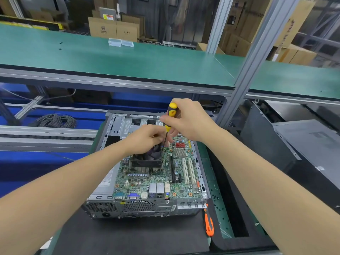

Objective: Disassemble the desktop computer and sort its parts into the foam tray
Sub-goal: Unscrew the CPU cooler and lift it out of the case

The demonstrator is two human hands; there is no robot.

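At mat centre sits the open sheet-steel PC case, green mobo flat inside w/ a square black fan on a finned heatsink. Right hand grips a yellow-black screwdriver, shaft upright at the fan's far-right corner. Left hand curls on the fan top beside the shaft; can't tell if it grips. Black foam tray lies along the mat's right edge.

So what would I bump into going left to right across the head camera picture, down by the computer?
Coil of grey cable → black square fan cooler → white long plastic card slots → orange-and-black screwdriver lying flat → dark grey metal case.
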